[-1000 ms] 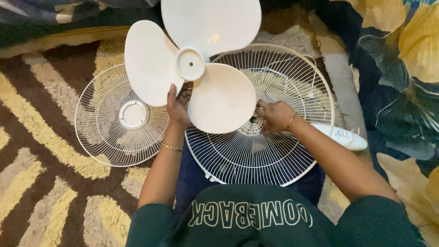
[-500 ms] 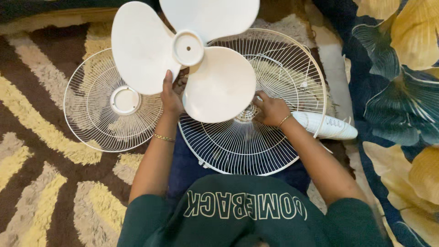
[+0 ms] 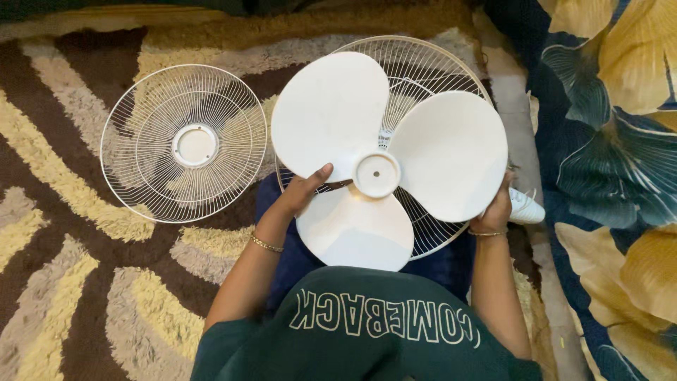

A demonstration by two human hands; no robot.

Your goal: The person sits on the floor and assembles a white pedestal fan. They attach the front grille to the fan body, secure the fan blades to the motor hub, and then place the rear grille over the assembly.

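Note:
A white three-bladed fan blade (image 3: 376, 173) hangs over the rear wire grille (image 3: 423, 63) of a fan lying on my lap. My left hand (image 3: 305, 189) grips the blade near its hub, thumb on top. My right hand (image 3: 496, 209) holds the outer edge of the right-hand blade from below. The blade hides most of the grille and the fan's centre.
A loose round front grille (image 3: 185, 144) with a white centre disc lies on the brown and yellow shag rug (image 3: 63, 268) to the left. The fan's white body (image 3: 525, 207) pokes out at right. A dark blue cloth with yellow flowers (image 3: 613, 106) runs along the right side.
The blade has come down and to the right from above the left grille to over the rear grille. My right hand left the grille's centre and now holds the blade's edge.

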